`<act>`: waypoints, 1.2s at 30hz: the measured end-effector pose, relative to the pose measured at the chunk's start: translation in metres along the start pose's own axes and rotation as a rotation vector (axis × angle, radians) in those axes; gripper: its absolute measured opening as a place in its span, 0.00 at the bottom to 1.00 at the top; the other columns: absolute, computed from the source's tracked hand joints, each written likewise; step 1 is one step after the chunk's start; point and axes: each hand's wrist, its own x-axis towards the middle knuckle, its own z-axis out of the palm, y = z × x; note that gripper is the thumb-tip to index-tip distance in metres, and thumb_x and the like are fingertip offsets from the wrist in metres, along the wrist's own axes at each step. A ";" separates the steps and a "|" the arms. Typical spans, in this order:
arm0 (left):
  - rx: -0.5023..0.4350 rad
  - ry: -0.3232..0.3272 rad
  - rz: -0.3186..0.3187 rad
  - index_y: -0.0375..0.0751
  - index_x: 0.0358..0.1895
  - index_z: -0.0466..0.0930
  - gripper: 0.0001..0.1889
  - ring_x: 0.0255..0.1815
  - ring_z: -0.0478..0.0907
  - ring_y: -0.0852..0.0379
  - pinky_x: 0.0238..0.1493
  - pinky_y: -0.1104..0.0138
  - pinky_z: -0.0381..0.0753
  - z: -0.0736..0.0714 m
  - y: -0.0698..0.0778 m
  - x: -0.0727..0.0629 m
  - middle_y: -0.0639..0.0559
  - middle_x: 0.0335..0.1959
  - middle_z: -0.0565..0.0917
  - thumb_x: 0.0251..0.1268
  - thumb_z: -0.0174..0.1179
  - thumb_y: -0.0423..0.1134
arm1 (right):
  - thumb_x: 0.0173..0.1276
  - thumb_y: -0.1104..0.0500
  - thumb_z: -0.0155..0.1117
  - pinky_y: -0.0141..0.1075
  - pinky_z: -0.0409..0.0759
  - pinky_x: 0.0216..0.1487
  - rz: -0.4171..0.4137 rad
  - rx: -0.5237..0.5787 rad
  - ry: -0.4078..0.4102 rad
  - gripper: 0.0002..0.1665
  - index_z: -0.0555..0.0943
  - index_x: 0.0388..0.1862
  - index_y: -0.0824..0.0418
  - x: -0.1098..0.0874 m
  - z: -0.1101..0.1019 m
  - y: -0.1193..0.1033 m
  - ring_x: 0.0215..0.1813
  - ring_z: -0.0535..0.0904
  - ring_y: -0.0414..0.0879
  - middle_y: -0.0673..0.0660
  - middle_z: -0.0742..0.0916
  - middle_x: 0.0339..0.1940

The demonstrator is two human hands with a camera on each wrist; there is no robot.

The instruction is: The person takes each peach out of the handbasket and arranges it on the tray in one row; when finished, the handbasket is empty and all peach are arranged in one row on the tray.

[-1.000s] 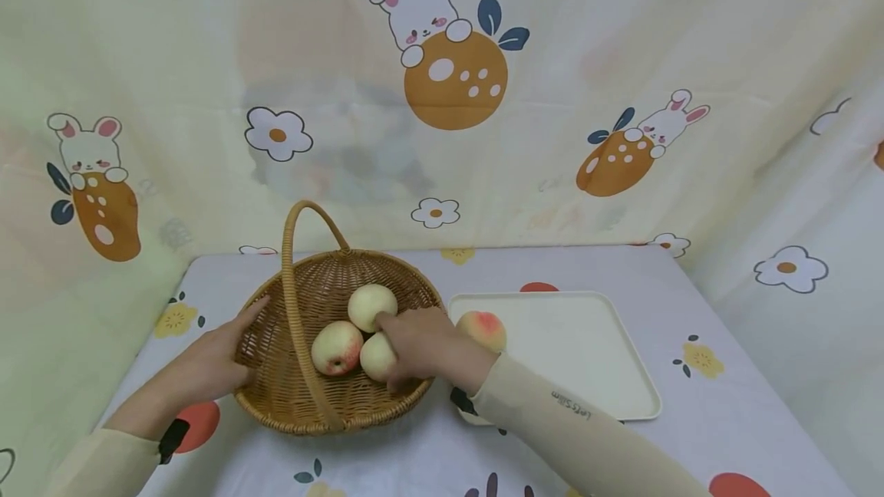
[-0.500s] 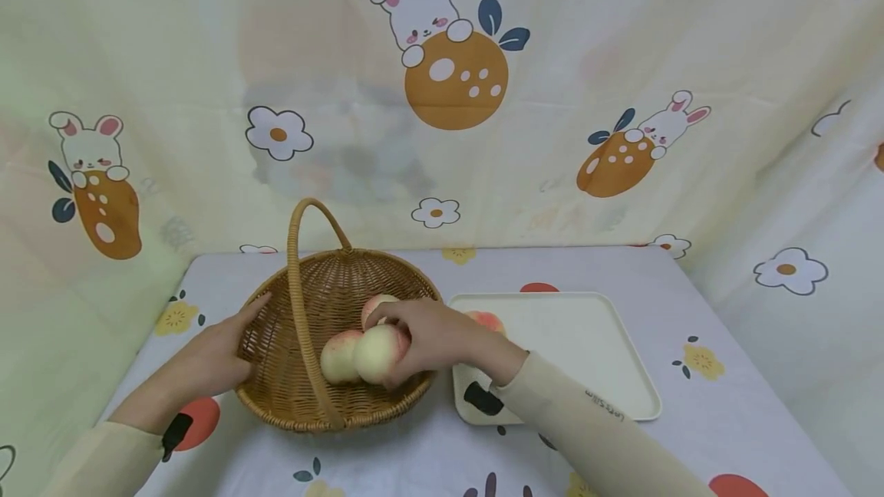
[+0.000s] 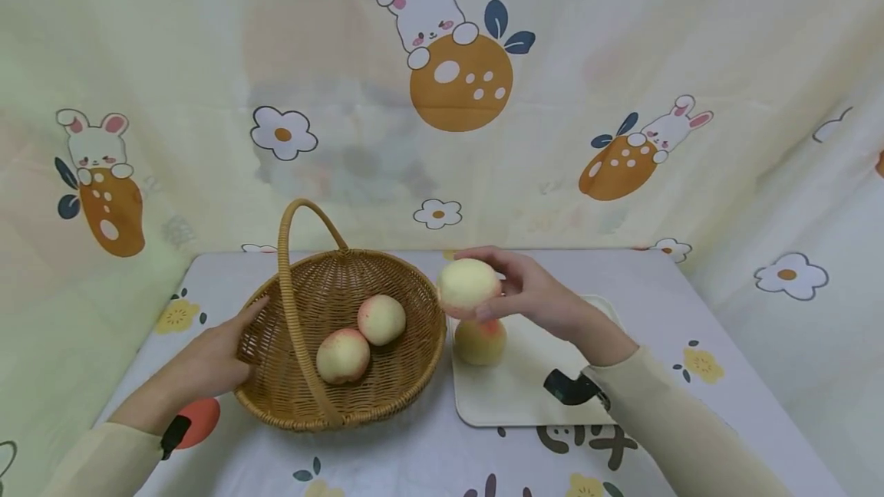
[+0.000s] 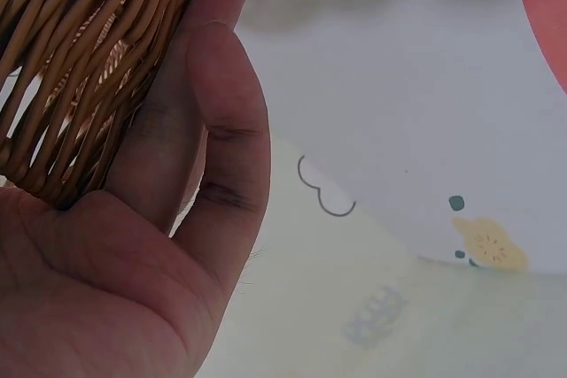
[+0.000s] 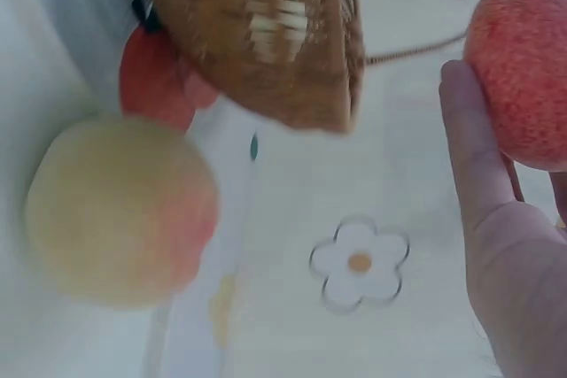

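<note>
My right hand (image 3: 528, 290) holds a pale peach (image 3: 468, 287) with a pinkish underside above the left part of the white tray (image 3: 566, 374). The right wrist view shows the held peach (image 5: 527, 68) as reddish and dimpled, with a finger along its side. Below it, another peach (image 3: 481, 342) sits on the tray. My left hand (image 3: 210, 359) grips the left side of the brown wicker basket (image 3: 387, 405), thumb over the rim. In the left wrist view, its fingers (image 4: 235, 121) lie along the outer weave. Inside the basket are two peaches, a rear one (image 3: 382, 320) and a front one (image 3: 344, 356).
The basket's tall arched handle (image 3: 288, 290) rises on its left half. Tray and basket stand side by side on a patterned cloth (image 3: 414, 459). A curtain (image 3: 345, 60) printed with rabbits and flowers hangs behind the table.
My right hand has lifted one peach out of the basket and carried it right over the tray. The two peaches left inside have shifted. My left hand stays at the basket.
</note>
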 end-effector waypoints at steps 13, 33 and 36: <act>-0.015 -0.007 -0.001 0.34 0.81 0.45 0.54 0.42 0.75 0.42 0.29 0.59 0.73 0.000 0.002 0.000 0.21 0.68 0.66 0.44 0.59 0.23 | 0.59 0.65 0.73 0.40 0.80 0.49 0.079 -0.296 0.301 0.35 0.73 0.66 0.63 -0.041 -0.050 0.035 0.53 0.78 0.53 0.60 0.81 0.57; 0.019 0.006 0.006 0.33 0.81 0.47 0.53 0.50 0.75 0.39 0.43 0.51 0.75 0.001 0.002 -0.003 0.20 0.69 0.65 0.43 0.59 0.23 | 0.48 0.56 0.81 0.37 0.80 0.39 0.223 -0.765 0.209 0.41 0.79 0.64 0.61 -0.061 -0.062 0.097 0.51 0.77 0.54 0.58 0.82 0.56; 0.022 0.007 0.004 0.33 0.81 0.47 0.54 0.51 0.75 0.38 0.43 0.50 0.75 0.001 0.002 -0.002 0.20 0.69 0.65 0.44 0.60 0.24 | 0.49 0.56 0.82 0.37 0.81 0.42 0.222 -0.721 0.189 0.44 0.77 0.66 0.62 -0.063 -0.061 0.097 0.54 0.77 0.56 0.60 0.81 0.59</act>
